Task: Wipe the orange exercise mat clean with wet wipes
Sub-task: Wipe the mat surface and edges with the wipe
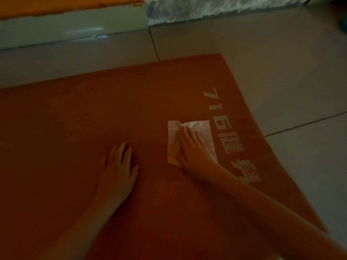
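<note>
The right hand (191,147) lies flat, fingers straight and together, pressing a white wet wipe (203,128) onto the orange mat (65,137). The wipe sits near the mat's right edge, just beside the white lettering (225,128) that runs along that edge. The left hand (118,164) rests open, palm down, holding nothing, on bare mat to the wipe's left. Most of the mat spreads leftward from the wipe, so the next stroke likely goes that way.
</note>
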Available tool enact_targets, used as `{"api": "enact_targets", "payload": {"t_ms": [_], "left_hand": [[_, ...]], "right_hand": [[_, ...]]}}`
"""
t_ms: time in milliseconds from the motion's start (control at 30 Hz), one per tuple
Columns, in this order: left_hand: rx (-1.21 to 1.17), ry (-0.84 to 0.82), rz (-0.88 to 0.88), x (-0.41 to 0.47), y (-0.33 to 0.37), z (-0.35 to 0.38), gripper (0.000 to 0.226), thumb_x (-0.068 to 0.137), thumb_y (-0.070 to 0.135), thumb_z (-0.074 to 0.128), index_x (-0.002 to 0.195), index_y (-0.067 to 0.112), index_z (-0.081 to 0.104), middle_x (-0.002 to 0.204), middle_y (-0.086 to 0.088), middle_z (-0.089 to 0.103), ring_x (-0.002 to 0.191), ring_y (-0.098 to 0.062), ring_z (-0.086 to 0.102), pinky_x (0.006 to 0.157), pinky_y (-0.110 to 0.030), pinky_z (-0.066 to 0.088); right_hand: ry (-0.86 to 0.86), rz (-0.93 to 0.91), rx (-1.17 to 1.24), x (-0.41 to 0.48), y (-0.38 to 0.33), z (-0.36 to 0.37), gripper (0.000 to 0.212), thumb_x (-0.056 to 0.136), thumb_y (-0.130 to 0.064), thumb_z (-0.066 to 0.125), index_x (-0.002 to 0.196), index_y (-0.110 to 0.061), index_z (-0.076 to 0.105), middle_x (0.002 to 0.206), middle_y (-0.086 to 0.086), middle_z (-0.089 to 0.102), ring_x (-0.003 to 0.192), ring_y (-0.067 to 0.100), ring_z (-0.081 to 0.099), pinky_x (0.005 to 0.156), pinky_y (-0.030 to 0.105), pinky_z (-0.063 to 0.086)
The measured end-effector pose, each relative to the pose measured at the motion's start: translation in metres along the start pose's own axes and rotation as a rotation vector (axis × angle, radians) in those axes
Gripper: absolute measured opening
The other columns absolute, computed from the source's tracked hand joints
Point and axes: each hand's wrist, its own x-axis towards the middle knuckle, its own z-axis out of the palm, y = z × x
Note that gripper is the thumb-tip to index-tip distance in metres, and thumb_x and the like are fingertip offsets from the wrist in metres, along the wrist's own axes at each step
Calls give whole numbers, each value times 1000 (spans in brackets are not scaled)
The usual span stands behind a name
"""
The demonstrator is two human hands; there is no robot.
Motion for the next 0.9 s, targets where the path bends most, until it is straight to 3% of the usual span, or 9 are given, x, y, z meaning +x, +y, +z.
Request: {"api": "enact_targets", "payload": {"t_ms": [200,367,433,500,567,633,733,833,900], "left_hand": [[42,-106,-9,16,-5,-8,78,87,72,2,150,28,-13,151,8,-30,140,-13,-27,119,-44,-8],[29,-79,8,17,-8,-2,84,79,73,-5,150,27,-3,156,5,-18,144,-17,-17,116,-46,-6],[9,-86,18,18,-7,-3,87,78,76,-6,150,27,2,157,5,-14,145,-17,-13,116,-46,-4],[-19,-101,7,25,-11,-5,88,72,79,-7,146,31,-10,154,9,-23,143,-13,-22,117,-45,-10],[-65,-92,-8,40,-13,-12,87,73,83,-2,144,35,-15,151,13,-30,141,-10,-28,118,-46,-12],[-93,-79,-23,62,-14,-22,89,75,85,10,145,35,-15,150,12,-31,141,-11,-28,118,-49,-10],[-28,-124,-7,88,-11,-35,91,78,76,24,150,33,-9,153,10,-29,142,-14,-25,118,-52,-9],[-5,-124,-21,98,-6,-38,90,84,69,46,154,30,3,160,6,-16,147,-19,-16,118,-54,-3],[-18,-108,-21,101,-6,-42,95,81,67,55,154,29,6,160,5,-13,147,-20,-14,118,-54,0]], "right_hand": [[-38,-180,-129,10,37,-4,73,87,-56,-3,146,-16,-13,154,3,-22,142,18,-22,118,38,-11],[44,90,-25,86,31,-22,71,97,-51,12,151,-10,-9,157,7,-17,143,19,-19,117,40,-10],[48,13,-45,89,18,-19,73,92,-53,6,150,-9,-7,157,10,-14,142,23,-16,117,44,-6],[37,-216,-115,74,18,-10,71,94,-53,9,149,-8,4,156,14,0,144,29,0,118,53,12],[-9,-382,-220,57,36,-5,66,100,-50,10,150,-6,11,157,15,12,145,30,12,116,52,16],[-39,-415,-274,62,56,-15,68,98,-51,8,152,-10,4,159,12,4,147,26,4,118,48,8],[-37,-215,-208,100,61,-38,72,91,-58,2,147,-17,-15,156,6,-18,146,23,-14,120,47,0],[2,22,-112,139,41,-52,68,101,-48,18,150,-14,-13,158,7,-19,146,23,-15,117,41,-9],[28,32,-68,141,24,-50,67,101,-46,20,151,-14,-11,158,5,-18,145,22,-16,116,41,-9]]}}
